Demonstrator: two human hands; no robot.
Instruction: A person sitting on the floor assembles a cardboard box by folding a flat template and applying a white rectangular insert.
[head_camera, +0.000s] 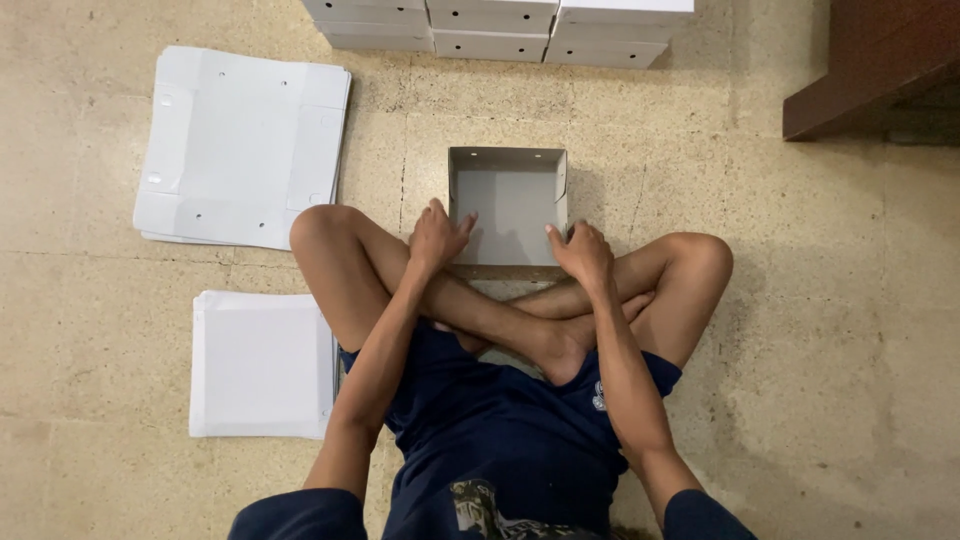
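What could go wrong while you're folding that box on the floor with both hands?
The near wall of the box looks unfinished. The left hand and right hand press its two near corners, so uneven pushing might crease the thin card. The flat sheets lie close beside the left knee; a shifting leg could bend or scuff them.
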